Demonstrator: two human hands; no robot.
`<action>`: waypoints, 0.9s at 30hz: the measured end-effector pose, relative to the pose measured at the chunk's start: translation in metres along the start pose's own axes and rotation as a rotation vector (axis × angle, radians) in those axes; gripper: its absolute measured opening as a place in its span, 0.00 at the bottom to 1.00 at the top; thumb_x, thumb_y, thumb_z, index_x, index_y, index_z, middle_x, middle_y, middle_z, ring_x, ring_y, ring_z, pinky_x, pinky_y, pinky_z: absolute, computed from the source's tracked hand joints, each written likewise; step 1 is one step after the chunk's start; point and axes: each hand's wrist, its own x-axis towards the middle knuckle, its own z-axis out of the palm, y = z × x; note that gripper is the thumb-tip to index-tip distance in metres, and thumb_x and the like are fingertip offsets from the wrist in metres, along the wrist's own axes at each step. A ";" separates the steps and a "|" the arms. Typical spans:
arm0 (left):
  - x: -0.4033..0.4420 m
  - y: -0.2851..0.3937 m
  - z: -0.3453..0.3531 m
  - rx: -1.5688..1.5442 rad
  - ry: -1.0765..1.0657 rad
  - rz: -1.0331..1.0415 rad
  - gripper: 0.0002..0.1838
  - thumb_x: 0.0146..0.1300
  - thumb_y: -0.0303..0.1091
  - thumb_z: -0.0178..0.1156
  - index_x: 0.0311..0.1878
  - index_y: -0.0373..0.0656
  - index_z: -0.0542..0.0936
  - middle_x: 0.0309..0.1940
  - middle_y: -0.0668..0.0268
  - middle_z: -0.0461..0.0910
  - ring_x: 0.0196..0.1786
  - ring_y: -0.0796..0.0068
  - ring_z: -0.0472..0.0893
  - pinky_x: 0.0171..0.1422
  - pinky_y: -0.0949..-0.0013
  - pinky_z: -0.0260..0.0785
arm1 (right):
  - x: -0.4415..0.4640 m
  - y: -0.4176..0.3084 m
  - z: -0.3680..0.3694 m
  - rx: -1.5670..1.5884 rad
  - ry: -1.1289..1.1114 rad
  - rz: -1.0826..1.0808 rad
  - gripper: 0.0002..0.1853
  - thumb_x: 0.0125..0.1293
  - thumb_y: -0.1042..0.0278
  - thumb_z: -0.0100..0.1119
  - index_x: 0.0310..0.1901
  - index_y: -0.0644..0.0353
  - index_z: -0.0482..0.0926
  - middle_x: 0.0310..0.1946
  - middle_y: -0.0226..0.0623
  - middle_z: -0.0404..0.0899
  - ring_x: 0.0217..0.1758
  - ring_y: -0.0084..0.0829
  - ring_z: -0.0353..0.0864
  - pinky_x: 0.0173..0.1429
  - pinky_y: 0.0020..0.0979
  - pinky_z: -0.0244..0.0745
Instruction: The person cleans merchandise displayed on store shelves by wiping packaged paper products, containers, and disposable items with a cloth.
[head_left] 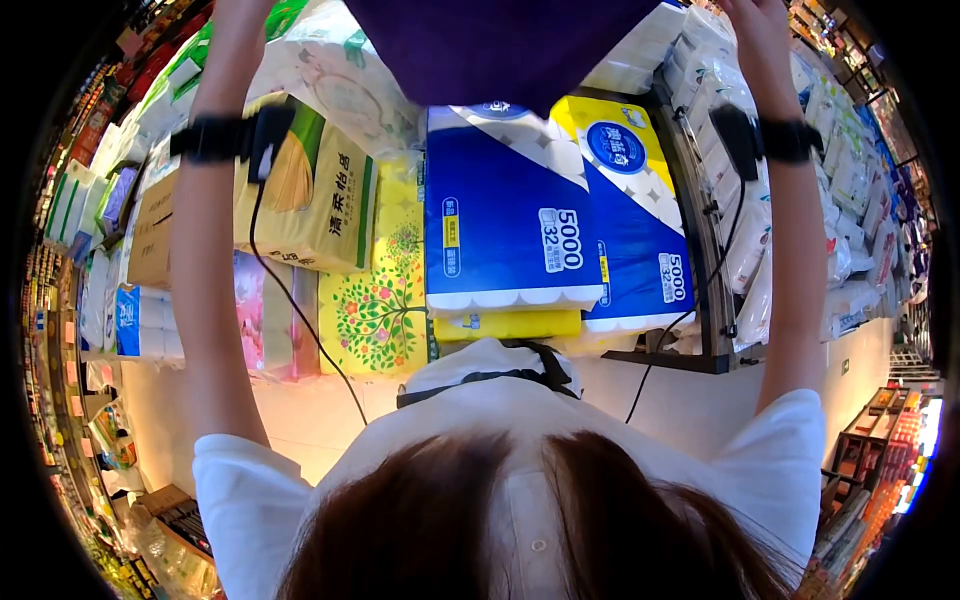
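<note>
Both of my arms reach up and forward, with the hands cut off by the top edge. Only the lower part of my left hand (243, 8) shows at the upper left, its fingers out of view. At the upper right my right hand (757, 14) shows partly, and its grip is not visible. A dark purple cloth (510, 50) hangs between the two hands, its lower edge over blue toilet-paper packs (500, 220). Where the cloth is held lies outside the frame. Black straps with small cabled devices sit on both wrists.
Below lie a second blue-and-yellow pack (640, 230), a tissue pack (320, 195) and a yellow pack with a tree print (375, 300). A dark rack frame (710, 230) stands on the right beside more wrapped packs. Shelves of goods line both sides.
</note>
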 end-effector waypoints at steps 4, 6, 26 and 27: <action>-0.135 0.059 0.045 0.504 -0.085 -0.069 0.17 0.73 0.36 0.56 0.54 0.32 0.80 0.41 0.63 0.83 0.45 0.73 0.82 0.57 0.70 0.72 | -0.082 -0.020 -0.024 -0.231 -0.211 0.064 0.13 0.75 0.65 0.56 0.53 0.64 0.76 0.44 0.38 0.84 0.47 0.30 0.86 0.58 0.30 0.78; -0.194 0.057 0.047 0.430 -0.188 -0.174 0.12 0.68 0.30 0.58 0.51 0.34 0.81 0.31 0.67 0.81 0.40 0.71 0.83 0.54 0.70 0.73 | -0.135 -0.030 -0.024 -0.228 -0.254 0.297 0.09 0.73 0.70 0.57 0.49 0.65 0.78 0.40 0.35 0.84 0.42 0.26 0.86 0.51 0.26 0.79; -0.387 -0.046 0.051 0.187 -0.076 -0.874 0.08 0.73 0.29 0.57 0.46 0.33 0.80 0.24 0.66 0.81 0.25 0.79 0.81 0.30 0.76 0.72 | -0.306 0.041 -0.004 0.061 -0.342 1.065 0.07 0.70 0.73 0.62 0.43 0.60 0.74 0.30 0.26 0.79 0.26 0.16 0.78 0.32 0.17 0.71; -0.383 -0.057 0.048 0.177 -0.043 -0.862 0.08 0.73 0.30 0.57 0.46 0.34 0.80 0.25 0.66 0.81 0.24 0.79 0.81 0.29 0.76 0.71 | -0.301 0.053 0.000 0.021 -0.336 1.044 0.07 0.70 0.72 0.62 0.43 0.60 0.74 0.29 0.26 0.79 0.26 0.15 0.77 0.31 0.17 0.70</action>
